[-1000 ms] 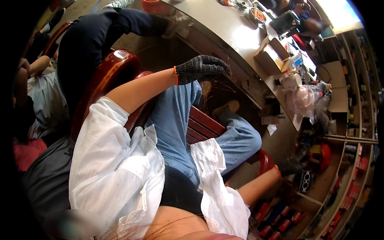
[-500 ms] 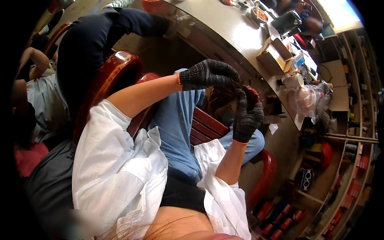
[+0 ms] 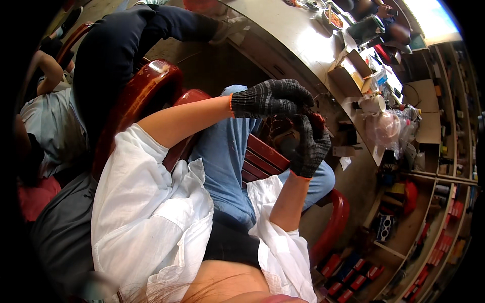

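The person's right hand point(image 3: 310, 150), in a grey-black knit glove, curls around a dark-red, stringy bundle point(image 3: 318, 120) near the long, pale tabletop point(image 3: 283, 31), while the matching-gloved left hand point(image 3: 272, 98) bends its fingers just beside it, their grip indiscernible.

Pale tabletop point(image 3: 288, 28), kinda glossy, big glare patch on it. Right side pretty cluttered: food bowl point(image 3: 334, 21) with chopsticks point(image 3: 330, 14), open cardboard box point(image 3: 348, 73), white cup-like thing point(image 3: 373, 104), clear plastic bag point(image 3: 389, 129) right near edge. Wooden shelving point(image 3: 391, 251) off to right: loads of red boxes point(image 3: 331, 264), dark box with pale rings point(image 3: 385, 228), red rounded thing point(image 3: 411, 197), too blurry to name. Floor point(image 3: 353, 194) brownish, partly shadowed.
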{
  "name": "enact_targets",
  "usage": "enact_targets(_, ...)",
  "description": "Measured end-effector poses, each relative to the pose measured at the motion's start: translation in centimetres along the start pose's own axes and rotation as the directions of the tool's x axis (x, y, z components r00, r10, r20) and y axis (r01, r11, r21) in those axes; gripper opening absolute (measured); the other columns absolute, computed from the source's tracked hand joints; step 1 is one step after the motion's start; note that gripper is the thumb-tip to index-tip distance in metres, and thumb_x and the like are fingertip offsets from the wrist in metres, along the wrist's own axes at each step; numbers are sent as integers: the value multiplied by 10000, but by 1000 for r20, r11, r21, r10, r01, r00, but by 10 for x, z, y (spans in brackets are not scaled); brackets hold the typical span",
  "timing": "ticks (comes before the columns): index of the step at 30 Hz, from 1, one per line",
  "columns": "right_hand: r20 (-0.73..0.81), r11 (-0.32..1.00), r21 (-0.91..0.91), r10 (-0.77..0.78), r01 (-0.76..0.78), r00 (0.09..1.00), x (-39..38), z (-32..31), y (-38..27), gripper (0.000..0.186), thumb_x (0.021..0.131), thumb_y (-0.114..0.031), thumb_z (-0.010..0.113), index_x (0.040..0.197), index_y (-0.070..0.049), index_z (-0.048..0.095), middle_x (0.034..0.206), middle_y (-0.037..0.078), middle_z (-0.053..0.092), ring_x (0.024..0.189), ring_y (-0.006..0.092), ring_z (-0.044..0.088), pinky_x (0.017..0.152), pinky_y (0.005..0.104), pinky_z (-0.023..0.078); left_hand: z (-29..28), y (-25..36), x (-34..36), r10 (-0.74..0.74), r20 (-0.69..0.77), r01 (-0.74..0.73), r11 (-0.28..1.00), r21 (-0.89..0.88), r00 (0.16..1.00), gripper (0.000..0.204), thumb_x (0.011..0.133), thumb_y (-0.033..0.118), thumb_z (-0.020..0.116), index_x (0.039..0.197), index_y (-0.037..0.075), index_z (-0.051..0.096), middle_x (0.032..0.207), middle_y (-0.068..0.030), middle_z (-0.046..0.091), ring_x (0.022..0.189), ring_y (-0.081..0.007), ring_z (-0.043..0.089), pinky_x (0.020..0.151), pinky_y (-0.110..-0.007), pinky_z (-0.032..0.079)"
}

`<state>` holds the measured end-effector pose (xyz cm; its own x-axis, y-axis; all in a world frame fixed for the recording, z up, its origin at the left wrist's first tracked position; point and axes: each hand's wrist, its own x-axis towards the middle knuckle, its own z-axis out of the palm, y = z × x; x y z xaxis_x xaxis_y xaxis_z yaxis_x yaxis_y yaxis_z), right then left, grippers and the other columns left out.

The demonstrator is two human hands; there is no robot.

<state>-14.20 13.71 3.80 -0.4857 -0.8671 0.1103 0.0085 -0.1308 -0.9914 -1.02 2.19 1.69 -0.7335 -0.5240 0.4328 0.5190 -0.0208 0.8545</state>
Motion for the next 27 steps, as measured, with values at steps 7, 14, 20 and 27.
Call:
enact_targets(7, -29, 1000, 8, 13, -13, 999, -1, -4, -4, 178, 795, -67, 603, 937, 39, 620, 823, 86, 644, 749, 157, 606, 723, 269, 484, -1, -6, 1, 91, -139, -52, 963, 265, 986, 238, 812, 12, 603, 1049, 28, 596, 975, -83, 616, 966, -166, 581, 875, -308, 474)
enact_targets(14, -89, 999, -7, -39, 38, 995, -4, -4, -1, 153, 778, -81, 640, 902, 7, 624, 738, 55, 630, 578, 93, 544, 545, 213, 427, 1, -5, 2, 278, -154, -106, 734, 671, 948, 160, 746, 65, 658, 901, 47, 626, 832, -95, 606, 796, -228, 595, 720, -318, 490)
enact_targets(20, -73, 966, -235, -133, 112, 988, -1, -10, 1, 123, 759, -69, 662, 860, -5, 636, 685, 25, 618, 585, 79, 550, 561, 220, 447, 6, 9, 7, 450, -101, -134, 461, 877, 887, 108, 725, 48, 651, 826, 58, 615, 791, -100, 587, 742, -277, 580, 657, -342, 490)
enact_targets(27, 149, 870, -462, -113, 170, 982, -3, -25, -4, 118, 728, -59, 678, 819, 1, 634, 679, 24, 622, 623, 92, 567, 607, 233, 461, -7, 18, 8, 439, -27, -183, 428, 885, 898, 143, 719, 64, 692, 851, 46, 641, 806, -102, 622, 731, -230, 611, 659, -307, 507)
